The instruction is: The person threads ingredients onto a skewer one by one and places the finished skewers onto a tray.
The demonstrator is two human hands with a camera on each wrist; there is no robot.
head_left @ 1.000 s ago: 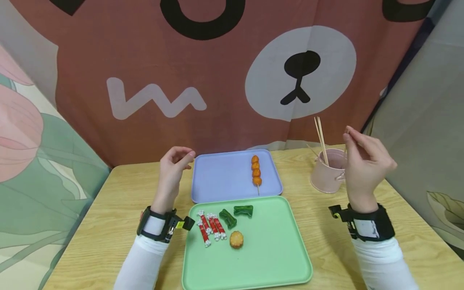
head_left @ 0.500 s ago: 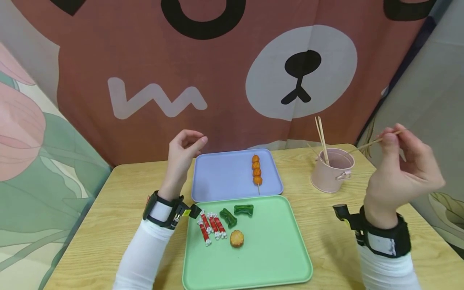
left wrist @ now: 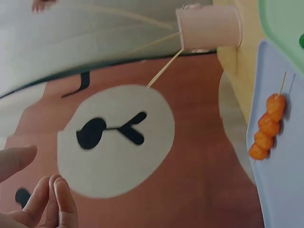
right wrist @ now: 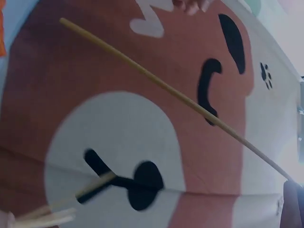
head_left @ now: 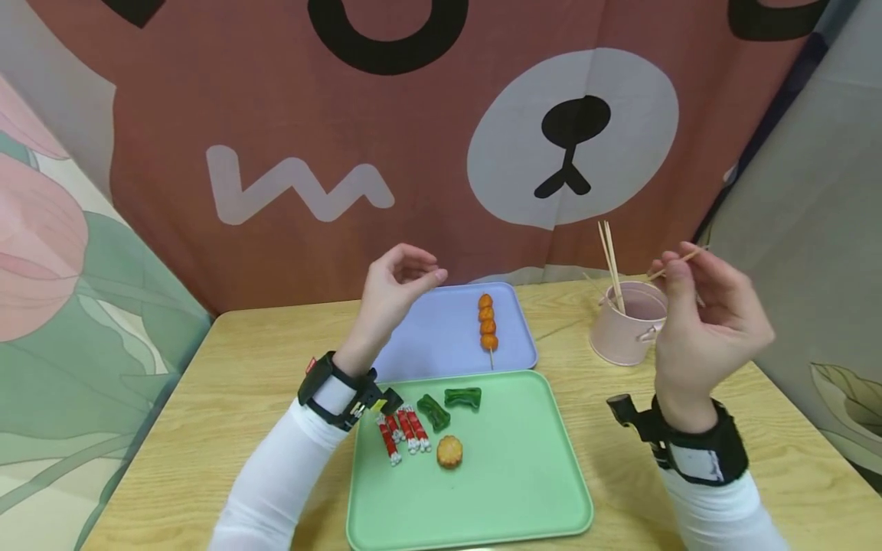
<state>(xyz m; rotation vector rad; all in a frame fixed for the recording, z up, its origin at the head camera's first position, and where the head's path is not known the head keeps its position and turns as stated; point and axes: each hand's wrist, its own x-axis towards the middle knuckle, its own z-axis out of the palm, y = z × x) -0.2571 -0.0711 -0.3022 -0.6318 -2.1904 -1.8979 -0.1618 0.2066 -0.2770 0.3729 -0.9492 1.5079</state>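
My right hand (head_left: 710,329) pinches a thin bamboo skewer (right wrist: 176,93) between thumb and fingertips, raised beside the pink bucket (head_left: 623,337). In the right wrist view the skewer runs slantwise across the picture, its far end bare. My left hand (head_left: 389,302) hovers over the left part of the blue tray (head_left: 427,337), fingers loosely bent and holding nothing. On that tray's right side lies a skewer of orange balls (head_left: 487,321). The near green tray (head_left: 510,490) bears red-and-white sticks (head_left: 406,430), two green bone-shaped pieces (head_left: 432,413) and a round golden piece (head_left: 450,452).
More bamboo skewers (head_left: 610,268) stand leaning in the bucket at the back right. Behind the wooden table (head_left: 227,383) hangs a brown curtain (head_left: 413,130) with a bear's face.
My left hand has moved right and up, from the blue tray's left edge to over it. The right hand swung right, bringing the skewer out past the bucket, then came back left.
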